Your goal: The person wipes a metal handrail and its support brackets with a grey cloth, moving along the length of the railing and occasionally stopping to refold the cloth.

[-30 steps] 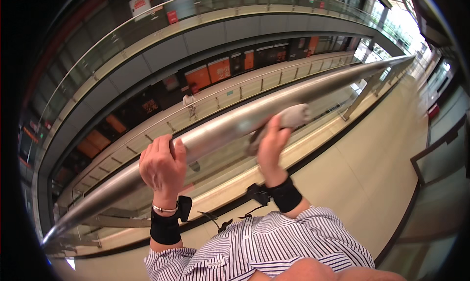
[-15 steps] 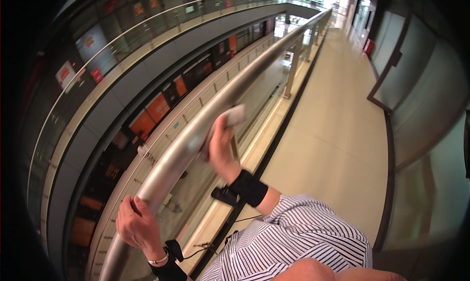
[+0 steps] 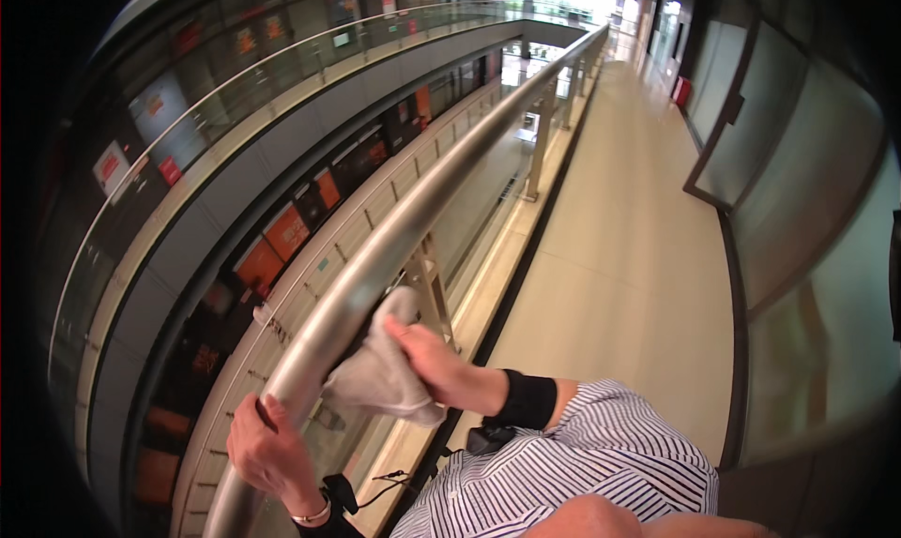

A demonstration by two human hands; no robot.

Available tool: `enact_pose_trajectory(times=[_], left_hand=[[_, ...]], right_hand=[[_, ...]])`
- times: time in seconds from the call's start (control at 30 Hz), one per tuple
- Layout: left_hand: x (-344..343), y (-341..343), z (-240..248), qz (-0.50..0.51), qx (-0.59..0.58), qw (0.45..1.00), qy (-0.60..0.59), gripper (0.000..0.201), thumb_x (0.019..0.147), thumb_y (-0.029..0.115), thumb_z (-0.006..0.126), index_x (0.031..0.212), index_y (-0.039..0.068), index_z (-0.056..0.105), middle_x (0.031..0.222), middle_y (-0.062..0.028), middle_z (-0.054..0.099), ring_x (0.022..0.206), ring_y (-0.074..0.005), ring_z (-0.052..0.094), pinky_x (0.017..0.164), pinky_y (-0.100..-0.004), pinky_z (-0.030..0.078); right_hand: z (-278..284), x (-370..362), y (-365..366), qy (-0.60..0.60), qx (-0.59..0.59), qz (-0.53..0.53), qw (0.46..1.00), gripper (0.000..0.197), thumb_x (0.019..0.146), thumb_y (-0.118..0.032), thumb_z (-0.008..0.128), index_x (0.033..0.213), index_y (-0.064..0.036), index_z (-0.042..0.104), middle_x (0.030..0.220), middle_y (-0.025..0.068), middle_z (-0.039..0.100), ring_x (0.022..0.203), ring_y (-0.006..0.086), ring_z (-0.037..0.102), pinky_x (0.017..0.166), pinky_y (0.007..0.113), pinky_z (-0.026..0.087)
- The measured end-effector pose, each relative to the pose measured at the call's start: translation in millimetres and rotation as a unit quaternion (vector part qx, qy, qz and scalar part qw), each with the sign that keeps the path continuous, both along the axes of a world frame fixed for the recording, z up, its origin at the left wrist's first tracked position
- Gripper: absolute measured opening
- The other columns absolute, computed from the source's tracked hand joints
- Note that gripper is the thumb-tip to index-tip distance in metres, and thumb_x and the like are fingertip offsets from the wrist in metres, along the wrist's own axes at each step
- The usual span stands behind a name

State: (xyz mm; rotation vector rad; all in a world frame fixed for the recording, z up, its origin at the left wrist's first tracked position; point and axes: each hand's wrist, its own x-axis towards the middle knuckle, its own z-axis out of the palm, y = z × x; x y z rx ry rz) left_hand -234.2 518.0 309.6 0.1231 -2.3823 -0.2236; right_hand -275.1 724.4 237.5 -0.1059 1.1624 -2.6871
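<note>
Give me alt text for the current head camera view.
A person's right hand holds a pale gray cloth beside a long metal handrail, while the left hand rests on the rail, lower in the picture. A beige walkway stretches away on the right.

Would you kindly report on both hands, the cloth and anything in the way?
Left hand on metal handrail. Right hand gripping grey cloth alongside the rail, contact unclear. Possible obstacle: support post under the rail, beyond cloth.

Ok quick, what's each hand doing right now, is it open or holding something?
Left hand: fingers curled over the metal handrail, holding it.
Right hand: closed, holding a pale grey cloth.
</note>
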Motion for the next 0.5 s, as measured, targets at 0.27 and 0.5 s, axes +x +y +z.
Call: enact_pose_trajectory(times=[0.27,0.5], left_hand=[[-0.3,0.9,2.4,-0.060,-0.002,0.995,0.074,0.024,0.086,0.021,0.056,0.098,0.001,0.063,0.089,-0.0166,0.066,0.080,-0.0333,0.062,0.072,-0.0393,0.047],[8.3,-15.9,-13.8,-0.232,0.136,0.937,0.224,0.038,0.096,0.024,0.040,0.117,-0.006,0.050,0.110,-0.0232,0.060,0.100,-0.0368,0.061,0.086,-0.0391,0.048]], right_hand=[[4.9,9.9,-13.9,0.429,0.457,-0.239,0.741,0.046,0.089,-0.021,0.055,0.131,-0.0050,0.044,0.132,0.0120,0.045,0.115,0.0203,0.050,0.090,0.036,0.042],[83.9,-47.0,-24.5,0.612,0.551,-0.257,0.506,0.020,0.068,-0.019,0.063,0.085,-0.0102,0.065,0.082,0.0086,0.065,0.077,0.0273,0.062,0.077,0.042,0.044]])
